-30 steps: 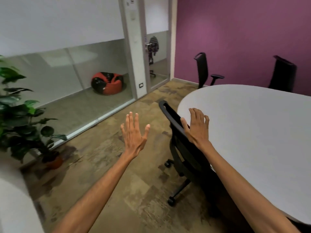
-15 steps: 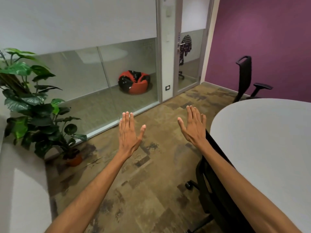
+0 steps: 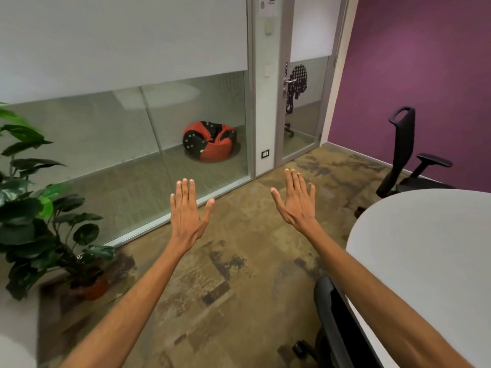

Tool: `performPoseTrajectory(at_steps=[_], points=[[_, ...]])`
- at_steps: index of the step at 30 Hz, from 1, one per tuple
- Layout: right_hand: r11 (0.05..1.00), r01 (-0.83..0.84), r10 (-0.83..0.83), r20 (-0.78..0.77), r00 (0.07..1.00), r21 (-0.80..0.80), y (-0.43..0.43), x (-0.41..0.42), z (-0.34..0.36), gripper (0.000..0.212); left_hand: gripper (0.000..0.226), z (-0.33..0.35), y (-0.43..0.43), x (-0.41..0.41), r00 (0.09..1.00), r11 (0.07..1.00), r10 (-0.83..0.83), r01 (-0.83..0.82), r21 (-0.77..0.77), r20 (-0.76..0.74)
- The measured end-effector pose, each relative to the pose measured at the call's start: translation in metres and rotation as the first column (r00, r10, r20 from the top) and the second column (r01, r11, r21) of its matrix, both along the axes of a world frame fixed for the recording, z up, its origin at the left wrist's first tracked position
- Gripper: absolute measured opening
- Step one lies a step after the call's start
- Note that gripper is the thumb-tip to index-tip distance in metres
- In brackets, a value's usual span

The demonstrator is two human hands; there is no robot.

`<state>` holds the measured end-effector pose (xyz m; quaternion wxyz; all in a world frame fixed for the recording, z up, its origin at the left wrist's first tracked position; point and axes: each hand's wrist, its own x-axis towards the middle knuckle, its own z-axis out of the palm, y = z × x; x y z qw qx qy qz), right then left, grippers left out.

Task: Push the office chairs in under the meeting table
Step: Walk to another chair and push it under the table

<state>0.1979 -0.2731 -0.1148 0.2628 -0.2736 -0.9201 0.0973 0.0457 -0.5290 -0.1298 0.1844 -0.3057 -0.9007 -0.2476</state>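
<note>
Both hands have come off the near chair (image 3: 335, 322), whose back now sits against the table (image 3: 425, 248) edge, under the right forearm. Left hand (image 3: 187, 211) and right hand (image 3: 295, 201) hang over the floor left of the table, fingers spread, holding nothing. Two chairs show; the second chair (image 3: 406, 155) stands beyond the table, not pushed in.

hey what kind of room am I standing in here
Most likely an office meeting room: a large pale meeting table with black swivel office chairs around it, and a glass partition wall with a glazed door leading out.
</note>
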Motion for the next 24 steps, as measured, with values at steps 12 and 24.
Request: performPoseTrajectory(at_steps=[12,24], points=[[0.997,0.076,-0.075,0.028,0.997,-0.022,0.171,-0.209,-0.017,0.079,0.084,-0.021,0.159,-0.239,0.996,0.994,-0.092,0.093,-0.062,0.017],[0.978,0.207,-0.208,-0.025,0.978,-0.021,0.354,-0.356,-0.021,0.079,0.082,-0.027,0.380,-0.421,0.967,0.960,-0.255,0.253,-0.117,-0.006]])
